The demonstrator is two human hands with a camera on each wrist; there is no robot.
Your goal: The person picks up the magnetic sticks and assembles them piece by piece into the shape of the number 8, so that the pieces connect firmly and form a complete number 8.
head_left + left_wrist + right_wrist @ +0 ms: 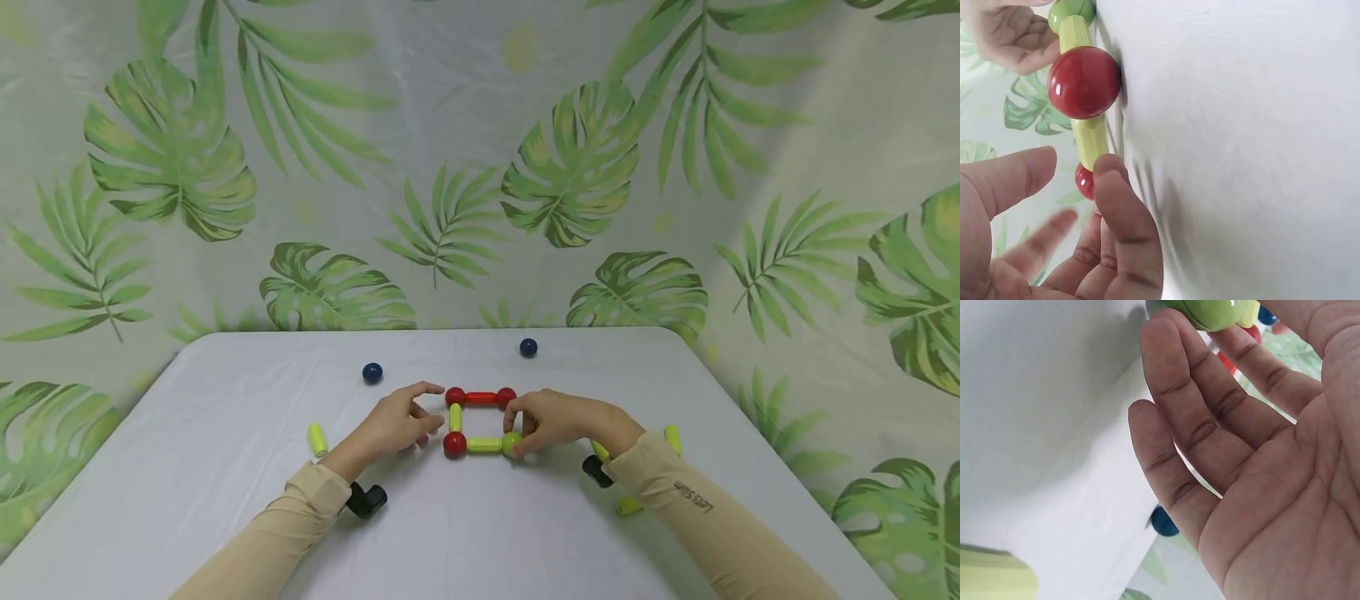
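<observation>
Right hand [552, 417]: thumb and fingertips pinching green ball [512, 446], at near-right corner of ball-and-rod frame [481, 398] lying on white table [480, 533]. Left hand [400, 421]: fingers relaxed and parted, just beside left yellow-green rod [455, 418] of same frame; contact with rod hard to judge. Two dark blue balls [372, 373] beyond frame, well apart.

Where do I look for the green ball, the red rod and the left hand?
Green ball [509, 444], head view: its uncovered left part.
Red rod [481, 398], head view: the middle of its length.
Left hand [396, 421], head view: the back of the hand.
</observation>
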